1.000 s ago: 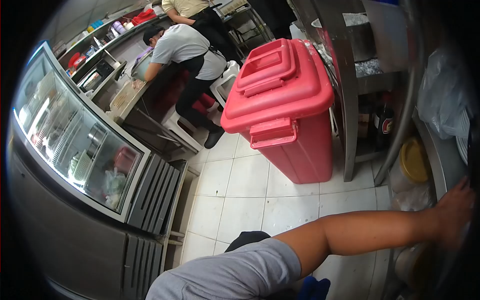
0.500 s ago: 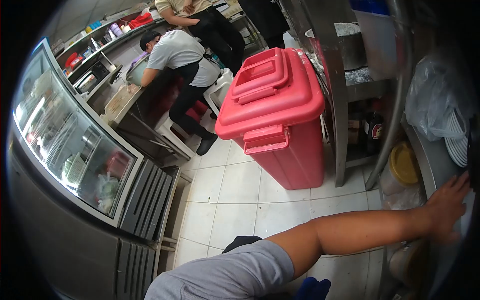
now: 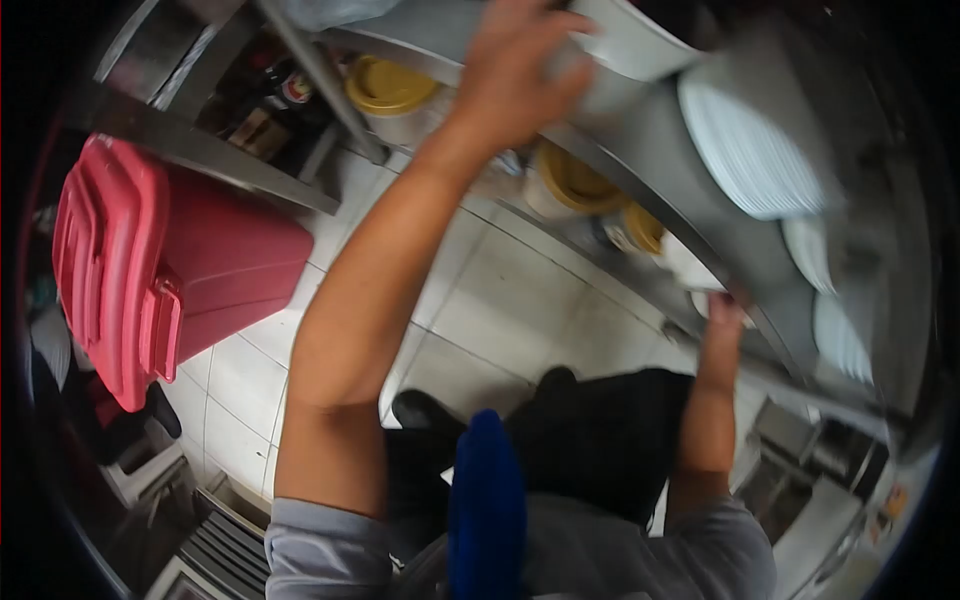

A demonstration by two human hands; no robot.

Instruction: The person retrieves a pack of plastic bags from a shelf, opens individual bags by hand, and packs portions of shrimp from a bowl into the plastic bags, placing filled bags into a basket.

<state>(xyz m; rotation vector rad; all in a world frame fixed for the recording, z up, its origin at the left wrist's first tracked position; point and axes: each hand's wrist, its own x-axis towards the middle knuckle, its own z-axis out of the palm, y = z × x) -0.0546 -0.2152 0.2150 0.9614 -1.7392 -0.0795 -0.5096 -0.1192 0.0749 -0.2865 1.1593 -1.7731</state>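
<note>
My left hand [image 3: 525, 75] is raised over the edge of the metal shelf [image 3: 640, 120], blurred, with fingers apart. Its fingertips are beside a white dish [image 3: 635, 40]; whether they touch it I cannot tell. My right hand [image 3: 722, 310] is lower, at the front edge of the shelf, next to a white object [image 3: 690, 262] whose kind is unclear. The right fingers are partly hidden and smeared. A stack of white plates [image 3: 750, 150] stands on the shelf, with more white dishes [image 3: 840, 335] farther along.
Tubs with yellow lids [image 3: 390, 85] sit on the lower level. A red lidded bin [image 3: 215, 250] stands at the left on the white tiled floor [image 3: 500, 280]. A blue cloth-like item [image 3: 487, 510] hangs at my front. A dark bottle [image 3: 290, 85] is under the left table.
My view has swung right and down, from the fridge and co-workers to the shelf. My left hand has come off the shelf surface. My right hand has come into view.
</note>
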